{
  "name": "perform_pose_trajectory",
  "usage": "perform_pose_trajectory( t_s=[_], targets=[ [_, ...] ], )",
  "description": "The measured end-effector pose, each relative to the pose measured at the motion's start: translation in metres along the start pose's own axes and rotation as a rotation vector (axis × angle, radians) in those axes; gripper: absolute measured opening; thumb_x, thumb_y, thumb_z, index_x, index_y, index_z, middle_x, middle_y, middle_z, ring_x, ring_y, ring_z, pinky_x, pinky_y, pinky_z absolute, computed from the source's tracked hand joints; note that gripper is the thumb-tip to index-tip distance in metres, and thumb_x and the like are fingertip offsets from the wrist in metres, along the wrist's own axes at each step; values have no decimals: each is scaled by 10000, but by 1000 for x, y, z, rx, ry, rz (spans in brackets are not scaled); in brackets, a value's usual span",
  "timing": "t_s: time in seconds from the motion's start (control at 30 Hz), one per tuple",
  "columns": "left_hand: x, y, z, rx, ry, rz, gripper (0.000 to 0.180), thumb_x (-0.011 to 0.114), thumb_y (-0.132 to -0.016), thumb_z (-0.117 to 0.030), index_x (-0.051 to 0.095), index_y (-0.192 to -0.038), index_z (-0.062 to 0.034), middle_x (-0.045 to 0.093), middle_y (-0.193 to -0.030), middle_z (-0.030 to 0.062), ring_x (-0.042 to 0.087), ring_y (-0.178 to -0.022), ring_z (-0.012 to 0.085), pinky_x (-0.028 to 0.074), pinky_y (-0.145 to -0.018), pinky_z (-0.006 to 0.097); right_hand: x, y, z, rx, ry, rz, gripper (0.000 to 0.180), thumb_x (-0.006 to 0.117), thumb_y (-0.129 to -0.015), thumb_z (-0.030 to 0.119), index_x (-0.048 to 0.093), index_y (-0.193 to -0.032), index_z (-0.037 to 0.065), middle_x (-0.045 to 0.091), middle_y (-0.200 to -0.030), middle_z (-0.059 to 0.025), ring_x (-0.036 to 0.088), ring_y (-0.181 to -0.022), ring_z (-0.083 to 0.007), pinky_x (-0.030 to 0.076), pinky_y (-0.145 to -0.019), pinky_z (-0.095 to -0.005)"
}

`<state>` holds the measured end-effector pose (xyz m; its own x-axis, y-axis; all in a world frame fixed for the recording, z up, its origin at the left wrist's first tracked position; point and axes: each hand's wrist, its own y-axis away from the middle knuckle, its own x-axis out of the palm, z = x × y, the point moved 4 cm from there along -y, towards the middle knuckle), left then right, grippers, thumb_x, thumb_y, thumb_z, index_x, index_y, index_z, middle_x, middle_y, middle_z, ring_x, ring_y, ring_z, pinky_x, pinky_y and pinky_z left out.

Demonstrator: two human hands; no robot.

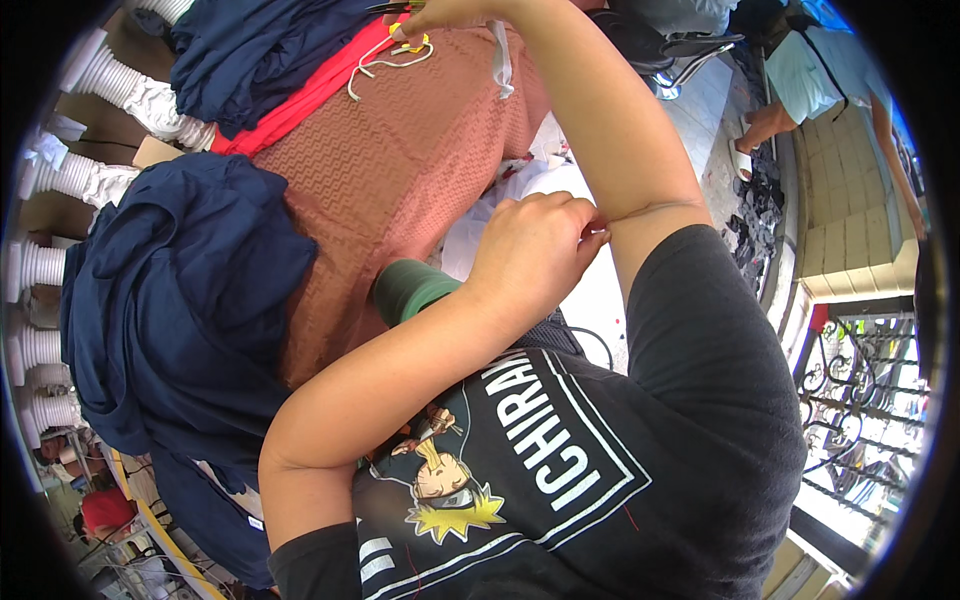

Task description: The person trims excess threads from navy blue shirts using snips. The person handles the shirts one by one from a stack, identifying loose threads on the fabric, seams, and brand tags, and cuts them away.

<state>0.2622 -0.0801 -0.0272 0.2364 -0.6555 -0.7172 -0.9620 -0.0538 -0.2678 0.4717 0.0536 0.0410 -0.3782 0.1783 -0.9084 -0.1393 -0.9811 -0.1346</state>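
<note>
My right arm reaches up across a salmon textured garment (pixel 400 170). My right hand (pixel 445 14) rests at the garment's top edge beside a looped white cord (pixel 385 62) and a small yellow piece (pixel 415 45). The picture's rim cuts off most of that hand, so its grip is hidden. My left hand (pixel 535 250) has its fingers curled together, the tips pressed into the crook of my right elbow. Nothing shows between its fingers. Below both arms is my black printed T-shirt (pixel 640 470).
Navy garments (pixel 180 300) and a red one (pixel 300 100) are heaped left of the salmon garment. A dark green thread cone (pixel 410 288) pokes out under my left wrist. White thread cones (pixel 110 80) line the left. Another person (pixel 820 80) stands at top right by a pale block wall (pixel 850 230).
</note>
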Motion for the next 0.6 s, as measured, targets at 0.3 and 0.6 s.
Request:
perform_pose_trajectory(
  t_s=[0.3, 0.6],
  targets=[
    [2, 34, 40, 48, -636, 308, 196, 673, -769, -133, 693, -946, -52, 661, -950, 107, 608, -979, 295, 453, -901, 412, 4, 5, -1, 54, 43, -3, 401, 670, -799, 282, 661, -1112, 32, 696, -1002, -154, 655, -883, -302, 513, -790, -396],
    [-27, 78, -132, 818, 452, -156, 295, 527, -873, -195, 587, -1134, -73, 580, -1092, 143, 531, -1120, 299, 438, -906, 414, -5, -27, -20, -8, 570, 131, 402, 544, -837, 12, 589, -1235, 47, 636, -1014, -106, 623, -985, -212, 459, -941, -326]
  ],
)
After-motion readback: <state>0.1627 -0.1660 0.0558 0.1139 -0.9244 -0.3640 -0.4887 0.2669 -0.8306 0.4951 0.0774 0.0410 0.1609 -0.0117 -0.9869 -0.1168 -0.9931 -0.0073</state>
